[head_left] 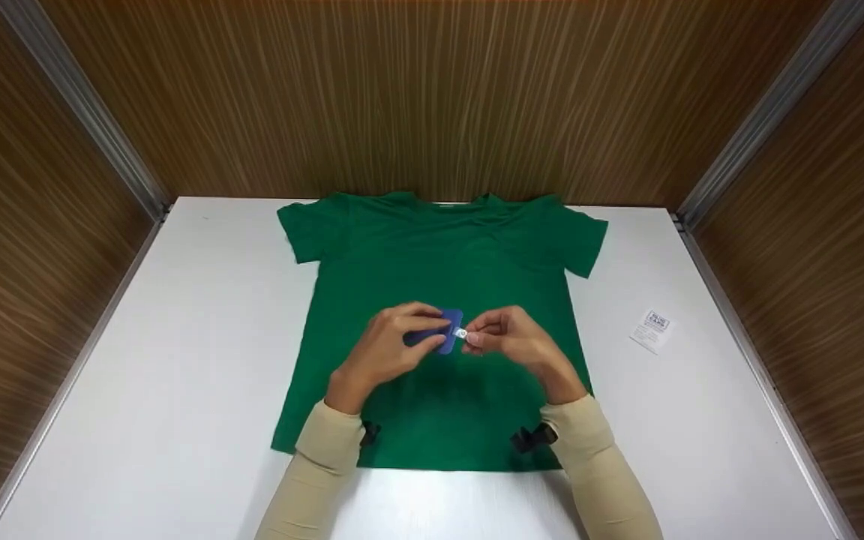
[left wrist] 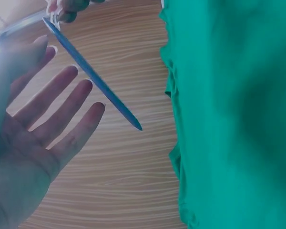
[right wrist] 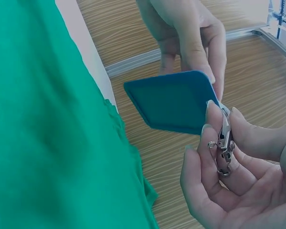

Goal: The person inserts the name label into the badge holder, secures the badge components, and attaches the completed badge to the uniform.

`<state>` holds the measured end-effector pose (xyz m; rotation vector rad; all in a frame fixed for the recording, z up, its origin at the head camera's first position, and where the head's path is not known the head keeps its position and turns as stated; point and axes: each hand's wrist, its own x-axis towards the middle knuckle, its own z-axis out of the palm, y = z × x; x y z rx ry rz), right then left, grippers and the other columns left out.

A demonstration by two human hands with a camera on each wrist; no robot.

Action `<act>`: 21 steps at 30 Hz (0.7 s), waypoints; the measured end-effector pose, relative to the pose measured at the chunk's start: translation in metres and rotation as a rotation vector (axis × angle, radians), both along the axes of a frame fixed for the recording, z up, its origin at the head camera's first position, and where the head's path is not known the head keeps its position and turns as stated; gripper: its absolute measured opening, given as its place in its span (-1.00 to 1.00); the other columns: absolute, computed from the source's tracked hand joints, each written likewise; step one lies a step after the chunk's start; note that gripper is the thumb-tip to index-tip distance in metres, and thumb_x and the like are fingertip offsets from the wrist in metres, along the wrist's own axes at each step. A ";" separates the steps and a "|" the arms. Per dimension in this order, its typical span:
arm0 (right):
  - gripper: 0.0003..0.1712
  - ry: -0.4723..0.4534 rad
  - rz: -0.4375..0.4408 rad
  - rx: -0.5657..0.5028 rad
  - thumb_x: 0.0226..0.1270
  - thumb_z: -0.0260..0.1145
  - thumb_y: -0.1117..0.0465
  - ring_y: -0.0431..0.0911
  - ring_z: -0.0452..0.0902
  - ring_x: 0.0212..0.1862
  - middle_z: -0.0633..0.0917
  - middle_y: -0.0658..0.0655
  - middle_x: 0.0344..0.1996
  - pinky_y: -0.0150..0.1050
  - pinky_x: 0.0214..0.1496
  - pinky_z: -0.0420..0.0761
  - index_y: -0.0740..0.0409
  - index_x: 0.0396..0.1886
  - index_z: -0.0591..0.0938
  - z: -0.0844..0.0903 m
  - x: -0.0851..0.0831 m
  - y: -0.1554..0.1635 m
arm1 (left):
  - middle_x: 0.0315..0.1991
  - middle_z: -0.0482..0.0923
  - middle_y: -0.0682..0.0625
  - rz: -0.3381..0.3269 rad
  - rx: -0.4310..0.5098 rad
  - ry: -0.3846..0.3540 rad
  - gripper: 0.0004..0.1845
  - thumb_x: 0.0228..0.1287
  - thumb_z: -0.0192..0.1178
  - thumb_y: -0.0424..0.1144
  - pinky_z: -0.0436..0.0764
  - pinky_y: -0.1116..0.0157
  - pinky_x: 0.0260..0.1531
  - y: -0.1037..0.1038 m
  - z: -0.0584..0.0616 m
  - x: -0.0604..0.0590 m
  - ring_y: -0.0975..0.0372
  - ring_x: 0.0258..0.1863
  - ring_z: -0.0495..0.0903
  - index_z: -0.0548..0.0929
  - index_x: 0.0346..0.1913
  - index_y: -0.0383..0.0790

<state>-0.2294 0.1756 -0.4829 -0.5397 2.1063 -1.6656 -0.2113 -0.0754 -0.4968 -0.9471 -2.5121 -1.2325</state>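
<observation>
A blue badge holder (head_left: 453, 318) is held up above a green T-shirt (head_left: 439, 262) that lies spread with its collar at the far side. My left hand (head_left: 385, 343) pinches the holder by its edge between thumb and fingers. With thumb and fingertips my right hand (head_left: 520, 339) grips the metal clip (right wrist: 225, 143) attached to the holder. The right wrist view shows the holder's broad face (right wrist: 174, 102) tilted, with the left thumb at its corner. Seen edge-on in the left wrist view, the holder (left wrist: 95, 78) is a thin blue strip beside the spread left fingers (left wrist: 62, 112).
To the right of the shirt, a white printed card (head_left: 652, 331) lies on the white table (head_left: 199, 300). Wood-grain panels (head_left: 432, 97) with metal rails enclose the back and both sides. Each wrist wears a small black camera mount (head_left: 533, 438).
</observation>
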 end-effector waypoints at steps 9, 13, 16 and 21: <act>-0.74 0.030 0.010 -0.007 0.51 0.27 0.35 -0.02 0.83 -0.16 0.77 0.50 -0.17 -0.26 -0.04 0.78 0.57 -0.08 0.66 -0.002 0.001 -0.004 | 0.08 0.76 -0.15 0.036 0.013 0.061 -0.71 0.37 0.38 -0.14 0.73 0.08 0.10 0.007 -0.003 0.001 0.05 0.06 0.76 0.82 0.03 -0.23; -0.74 0.038 0.024 -0.012 0.49 0.29 0.36 -0.04 0.83 -0.13 0.77 0.50 -0.13 -0.24 0.01 0.77 0.54 -0.05 0.68 -0.003 0.001 -0.006 | 0.04 0.78 -0.17 0.034 0.033 0.079 -0.72 0.35 0.40 -0.15 0.74 0.11 0.06 0.010 -0.004 0.001 0.06 0.01 0.78 0.83 0.00 -0.23; -0.75 0.045 0.040 -0.010 0.48 0.29 0.37 -0.16 0.82 -0.16 0.76 0.52 -0.10 -0.25 0.02 0.77 0.53 -0.03 0.70 -0.004 0.001 -0.008 | 0.02 0.79 -0.19 0.030 0.031 0.085 -0.75 0.36 0.39 -0.15 0.75 0.12 0.03 0.012 -0.005 0.001 0.06 -0.02 0.79 0.84 -0.03 -0.23; -0.73 0.063 0.046 0.015 0.49 0.29 0.36 -0.01 0.83 -0.12 0.76 0.52 -0.09 -0.27 0.00 0.77 0.52 0.00 0.70 -0.004 0.001 -0.009 | 0.00 0.79 -0.22 0.029 0.019 0.092 -0.77 0.39 0.36 -0.16 0.76 0.12 0.01 0.015 -0.007 0.001 0.04 -0.02 0.80 0.85 -0.07 -0.24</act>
